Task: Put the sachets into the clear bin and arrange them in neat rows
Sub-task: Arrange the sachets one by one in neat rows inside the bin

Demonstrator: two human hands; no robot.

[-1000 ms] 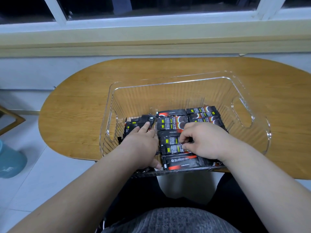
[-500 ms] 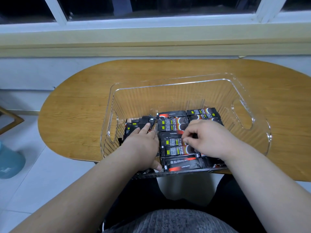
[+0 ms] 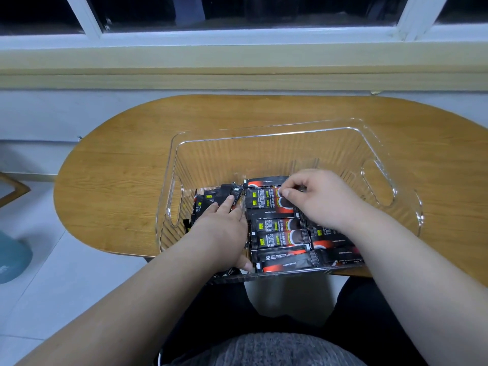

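A clear plastic bin (image 3: 266,132) stands on the wooden table (image 3: 118,180), its near end at the table's front edge. Black sachets with red and yellow print (image 3: 277,233) lie in rows across its near half. A looser pile of sachets (image 3: 211,198) leans at the bin's left side. My left hand (image 3: 219,231) lies flat on that pile, fingers straight. My right hand (image 3: 319,196) is inside the bin over the far end of the rows. Its thumb and curled fingers pinch the end of a sachet (image 3: 266,200). It hides the right-hand row's far sachets.
The bin's far half holds nothing. Handle cut-outs pierce its left wall (image 3: 175,204) and right wall (image 3: 377,186). A window sill (image 3: 237,75) runs behind the table. A teal object (image 3: 13,257) stands on the tiled floor to the left.
My right hand has moved from the middle of the rows to their far end. My left hand has stayed on the left pile.
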